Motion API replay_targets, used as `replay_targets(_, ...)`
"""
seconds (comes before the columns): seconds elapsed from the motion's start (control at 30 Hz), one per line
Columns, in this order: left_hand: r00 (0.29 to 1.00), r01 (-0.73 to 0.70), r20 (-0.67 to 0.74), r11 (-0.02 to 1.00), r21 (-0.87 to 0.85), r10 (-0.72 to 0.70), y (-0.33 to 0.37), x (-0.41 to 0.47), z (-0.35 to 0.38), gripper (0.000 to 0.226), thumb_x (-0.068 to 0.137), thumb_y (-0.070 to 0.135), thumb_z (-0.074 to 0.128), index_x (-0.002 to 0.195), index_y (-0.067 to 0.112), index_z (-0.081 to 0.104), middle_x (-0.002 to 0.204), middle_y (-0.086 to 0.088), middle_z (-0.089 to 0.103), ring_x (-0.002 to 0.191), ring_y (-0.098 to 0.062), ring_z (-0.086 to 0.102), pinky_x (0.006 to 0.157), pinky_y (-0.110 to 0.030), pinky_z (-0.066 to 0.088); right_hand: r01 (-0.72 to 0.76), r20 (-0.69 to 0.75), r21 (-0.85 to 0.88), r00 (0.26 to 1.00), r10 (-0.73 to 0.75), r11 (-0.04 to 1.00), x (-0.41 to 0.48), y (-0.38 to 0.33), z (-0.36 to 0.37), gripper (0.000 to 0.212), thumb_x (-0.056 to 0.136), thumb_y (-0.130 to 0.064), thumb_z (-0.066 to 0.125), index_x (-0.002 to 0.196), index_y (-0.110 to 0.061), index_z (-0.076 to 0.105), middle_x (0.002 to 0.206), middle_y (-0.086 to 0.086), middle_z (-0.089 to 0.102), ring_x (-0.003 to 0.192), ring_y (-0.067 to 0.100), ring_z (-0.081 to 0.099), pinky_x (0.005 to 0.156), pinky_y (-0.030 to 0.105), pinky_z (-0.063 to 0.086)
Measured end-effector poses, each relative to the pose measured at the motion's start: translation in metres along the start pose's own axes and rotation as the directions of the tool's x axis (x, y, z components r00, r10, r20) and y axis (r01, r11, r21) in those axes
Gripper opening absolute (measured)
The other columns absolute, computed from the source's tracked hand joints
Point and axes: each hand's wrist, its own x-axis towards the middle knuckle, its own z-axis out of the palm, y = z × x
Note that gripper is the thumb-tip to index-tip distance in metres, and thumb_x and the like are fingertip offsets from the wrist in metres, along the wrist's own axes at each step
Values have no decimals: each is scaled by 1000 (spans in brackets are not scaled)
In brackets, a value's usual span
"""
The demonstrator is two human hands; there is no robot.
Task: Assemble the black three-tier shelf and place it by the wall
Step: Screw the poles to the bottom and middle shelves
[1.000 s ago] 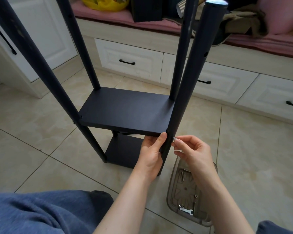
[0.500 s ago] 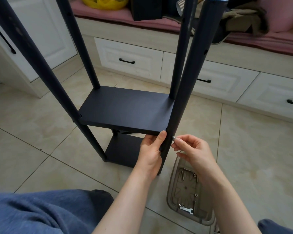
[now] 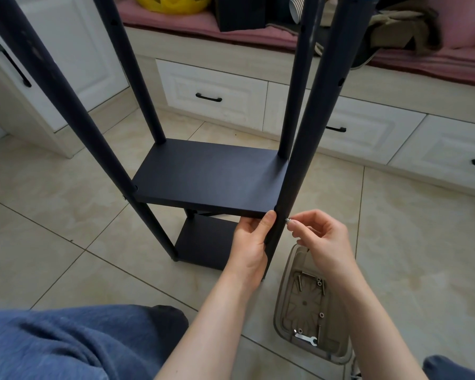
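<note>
The black shelf frame stands on the tiled floor, with four round poles rising past a middle board [image 3: 211,176] and a lower board [image 3: 203,242]. My left hand [image 3: 251,242] grips the near right pole [image 3: 313,119] just under the middle board's corner, thumb on the board's edge. My right hand [image 3: 320,237] pinches a small silver screw [image 3: 288,220] against the pole's right side at the board's level. The tops of the poles carry no board, and empty holes show higher up.
A clear plastic tray [image 3: 281,303] with screws, nuts and a small flat wrench [image 3: 306,338] lies on the floor under my right wrist. White drawers [image 3: 211,97] and a cushioned bench run behind the shelf. My blue-trousered legs fill the bottom corners.
Almost nothing has moved. My right fingers have shifted slightly on the screw at the pole, and the left hand keeps the same grip.
</note>
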Motion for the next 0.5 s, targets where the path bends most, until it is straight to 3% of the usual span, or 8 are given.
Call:
replay_targets(0.17,1000,10,-19,999,31,-9,1,-1,0,26,100,19,59,124,9,63,99,6,78,89,-2,73,61,-9,53,59,-4,-51,998,-59,997,3,-2,-2,9,81,-19,80,78,-24,74,77,-6,74,72,6,69,66,16,54)
replay_targets(0.5,999,21,-34,999,47,-19,2,-1,0,28,98,23,61,124,14,64,100,9,78,90,1,72,61,-11,53,2,-46,18,999,-1,1000,2,-2,0,7,81,-18,80,78,-21,75,76,-5,75,70,3,69,63,13,51)
